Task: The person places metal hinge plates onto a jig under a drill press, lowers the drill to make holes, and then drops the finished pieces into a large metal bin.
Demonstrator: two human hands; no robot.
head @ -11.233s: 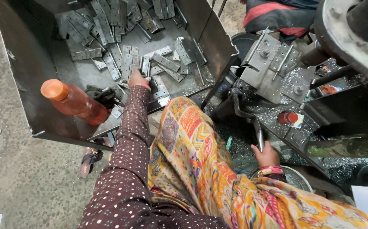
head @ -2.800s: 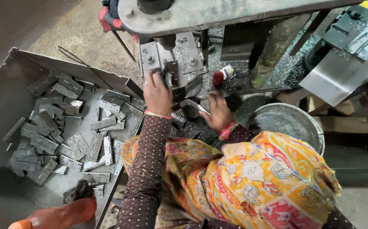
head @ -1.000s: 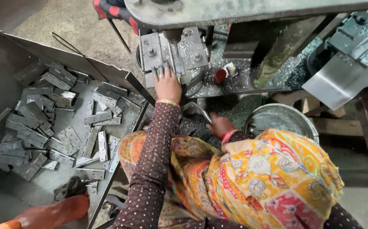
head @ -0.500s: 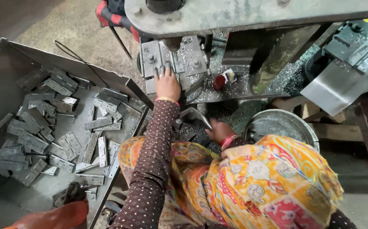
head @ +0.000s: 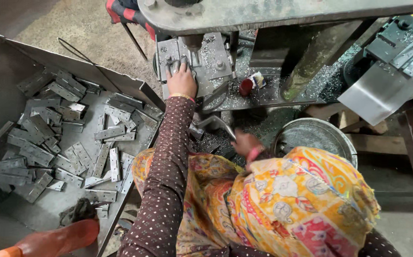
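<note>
Left hand (head: 181, 80): stretched forward, palm down, fingers spread flat on the grey metal fixture plate (head: 206, 64) of the press, directly beneath the machine's ram. Whether a workpiece lies under the palm cannot be told; the fingers press rather than grip. Against the views of the last three seconds, this hand sits in nearly the same spot on the plate, so it appears to be steadying something there, not travelling.

Right hand (head: 245, 143): low, beside the knee, fingers curled around the end of a bent steel lever (head: 216, 124); closed on it so far as can be seen, though the fingertips are partly hidden. Compared with the view nearly three seconds back, it has dropped away from the fixture toward the lap, which, as a judgement, suggests the lever is being worked while the left hand stays on the plate.

Hinge blanks (head: 73, 143): many flat grey perforated pieces, heaped loosely in the open sheet-metal bin (head: 6, 85) at the person's left, well apart from both hands.

Round steel basin (head: 313, 140): at the right, near the right hand, not touched.

Small red-capped bottle (head: 247, 86): lying on the machine bed among metal shavings, just beside the plate.

Orange bottle (head: 49, 242): at the bin's near corner.
</note>
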